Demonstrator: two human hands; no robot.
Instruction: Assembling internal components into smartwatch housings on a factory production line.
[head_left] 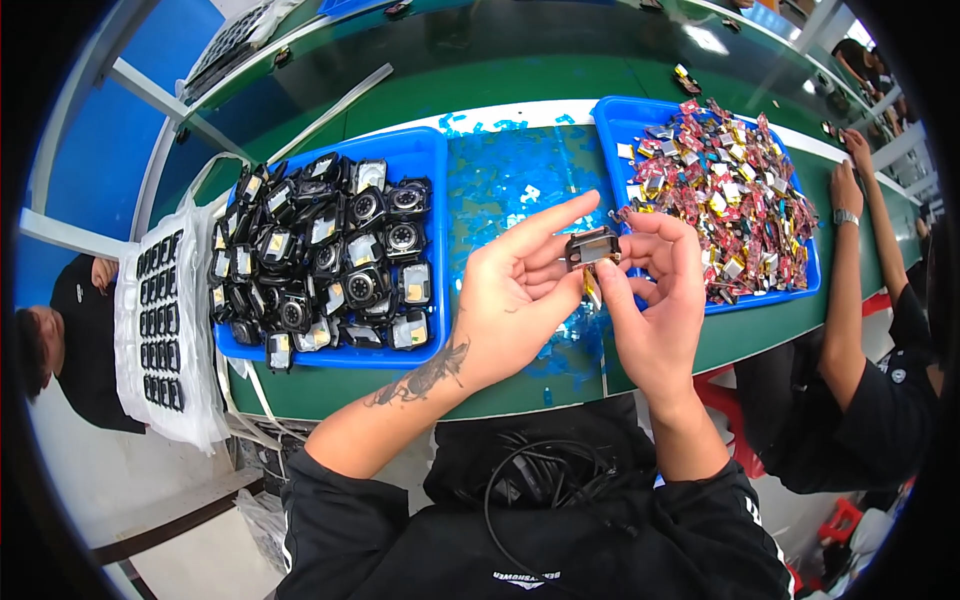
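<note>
Black shirt fabric (430,560) lies closest, below the fingers, with a coiled dark cable (540,470) just beyond it. Ahead, both hands grasp a small black case (592,248): the left hand (525,275) has it between thumb and fingers, its index finger stretched clear, while the right hand (655,290) pinches the other edge. A yellowish part (591,290) hangs below the case, between the two thumbs; whether it is attached is too small to tell.

With so little fingertip contact, the case could slip if either thumb eases, probably landing among the blue film scraps (500,190) beyond the fingers. An uneven pull could tear or bend the hanging part. Left of the fingers, heaped black cases (350,240) fill a blue tray (440,200); right of them, loose red, white and yellow parts (740,190) crowd another, where a careless knuckle might spill some.
</note>
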